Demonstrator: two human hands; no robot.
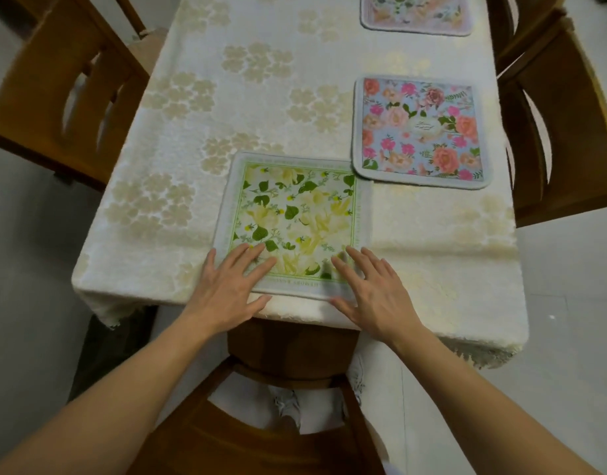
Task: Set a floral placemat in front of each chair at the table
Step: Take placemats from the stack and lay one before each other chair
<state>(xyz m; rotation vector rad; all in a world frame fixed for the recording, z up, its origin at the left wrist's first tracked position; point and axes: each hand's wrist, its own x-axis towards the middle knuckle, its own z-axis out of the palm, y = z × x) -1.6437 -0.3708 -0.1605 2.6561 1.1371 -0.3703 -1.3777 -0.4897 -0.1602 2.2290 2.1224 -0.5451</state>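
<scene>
Green-and-yellow placemat point(295, 221) lay under my fingertips, extending forward from them, near edge parallel to the table edge. Left hand point(226, 286) and right hand point(374, 293) pressed flat, fingers spread, on its near corners; both equally near. Its far right corner touched the pink placemat point(420, 132).

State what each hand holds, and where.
Nothing is gripped. The left hand and right hand lie flat, fingers straight, on the near corners of the green placemat.
</scene>
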